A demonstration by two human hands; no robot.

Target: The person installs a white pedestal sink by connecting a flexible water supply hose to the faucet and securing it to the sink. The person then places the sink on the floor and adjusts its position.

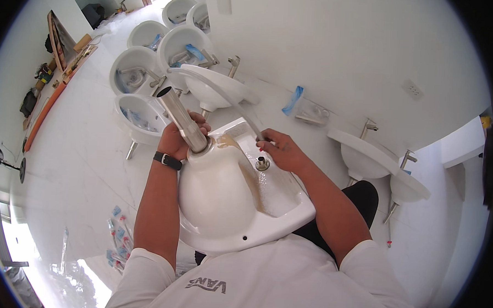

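The upturned basin (217,191) is lying at the near centre, left hand (176,141) gripping its metal pipe (181,118) and right hand (282,149) pinching a hose (243,113) just beyond the metal stub (262,164), so hose fitting is apparently underway, the next move probably calling for lining up hose and stub.

The metal pipe (182,120) hides part of the left hand (173,142); the near edge cuts off the white shirt (285,282). Far left, a yellow-and-black item (44,73) is too small to identify.
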